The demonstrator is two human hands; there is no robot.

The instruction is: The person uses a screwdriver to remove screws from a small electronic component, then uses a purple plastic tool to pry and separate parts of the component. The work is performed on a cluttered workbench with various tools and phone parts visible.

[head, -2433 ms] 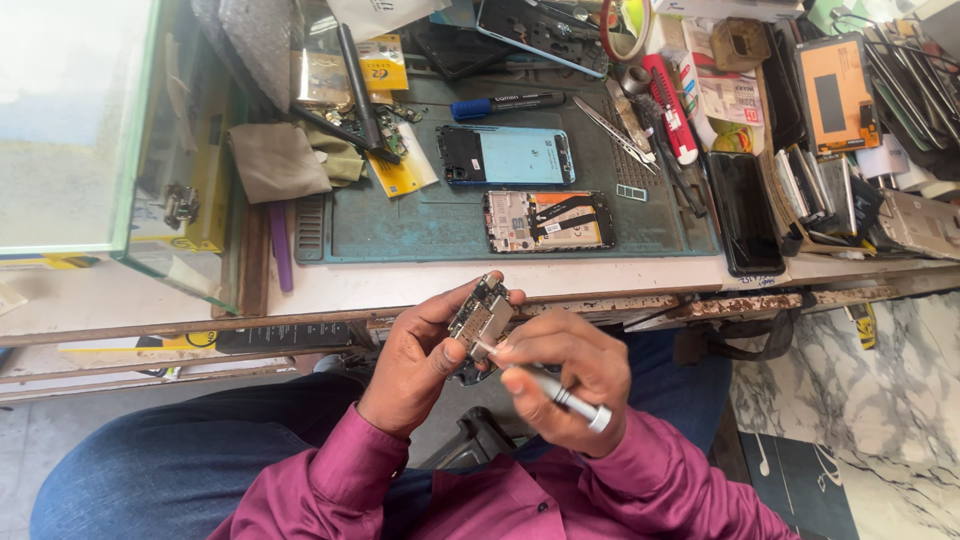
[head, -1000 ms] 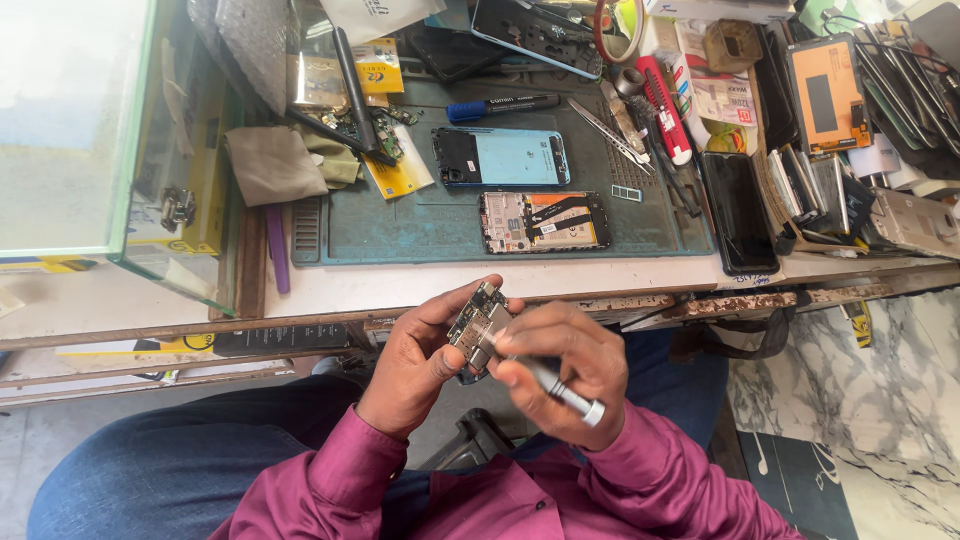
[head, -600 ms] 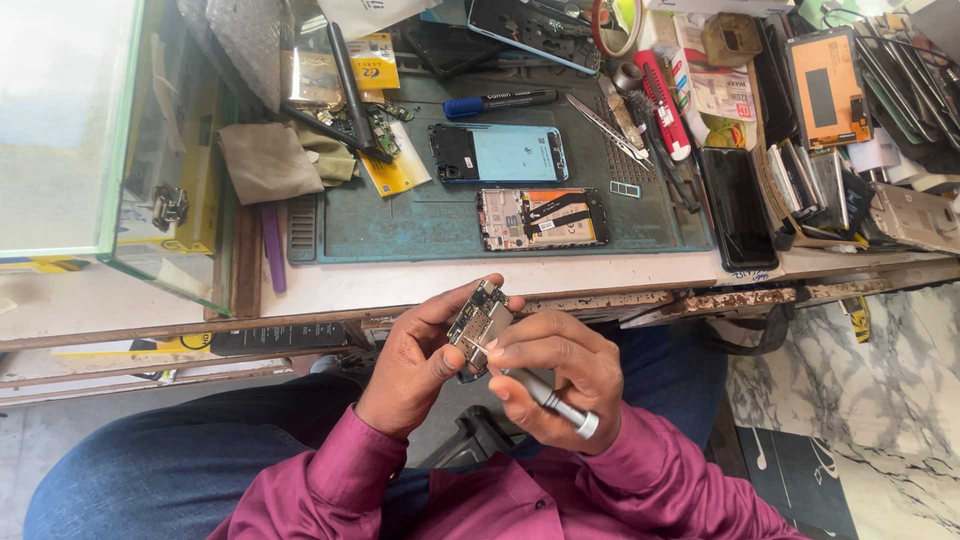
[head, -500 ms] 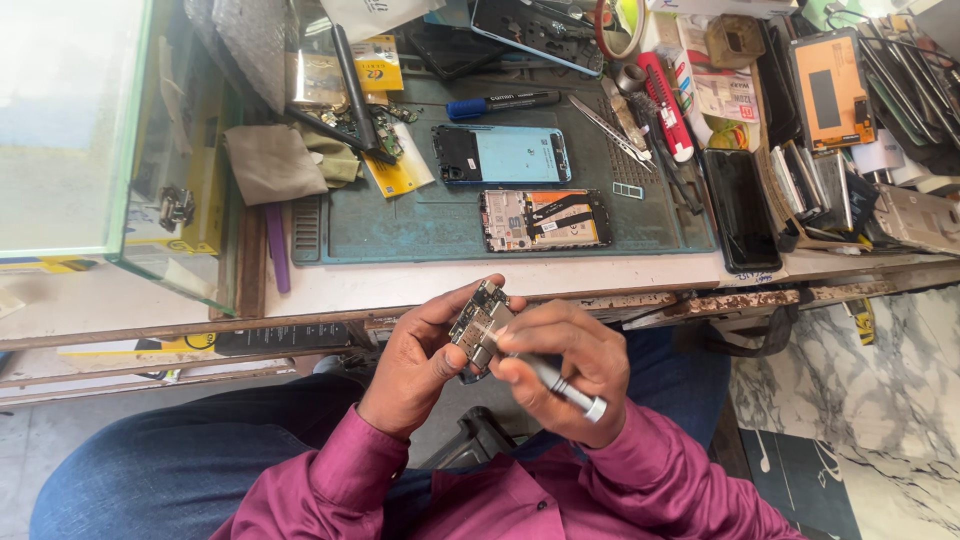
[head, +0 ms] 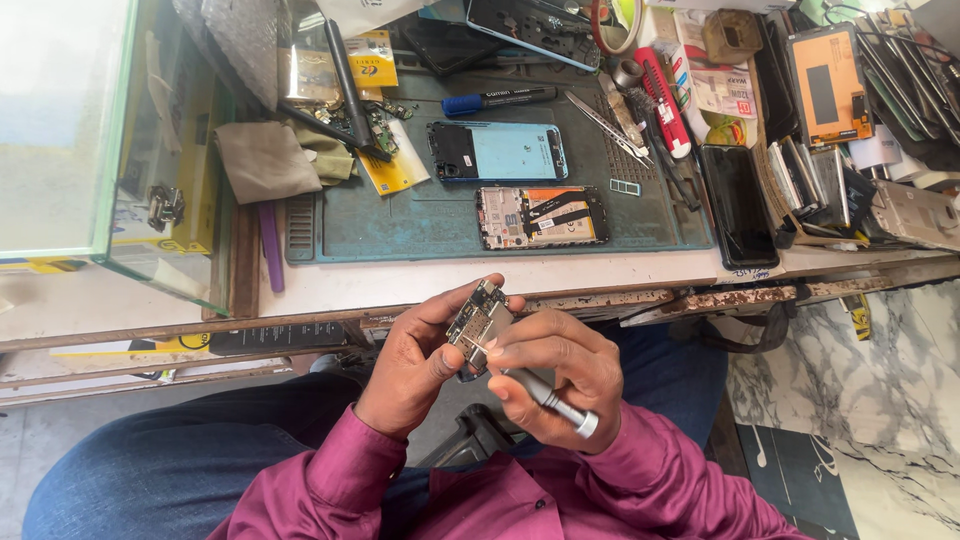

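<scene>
My left hand (head: pixel 420 362) grips a small phone circuit board (head: pixel 479 315), held over my lap just below the bench edge. My right hand (head: pixel 560 372) holds a slim silver screwdriver (head: pixel 548 399) like a pen, its tip resting on the board. On the teal work mat (head: pixel 400 225) lie an opened phone body with orange and black internals (head: pixel 542 216) and a light blue phone back frame (head: pixel 497 151).
A dark phone screen (head: pixel 738 204) lies right of the mat. Tweezers (head: pixel 603 124), a blue marker (head: pixel 497 100), a red tool (head: pixel 664 101), a grey cloth (head: pixel 264 160) and stacked phone parts (head: pixel 840 150) crowd the bench. A glass case (head: pixel 100 150) stands at left.
Both hands stay over my lap with the board. The screwdriver's angle shifts slightly as my right hand works at the board; nothing on the bench has moved.
</scene>
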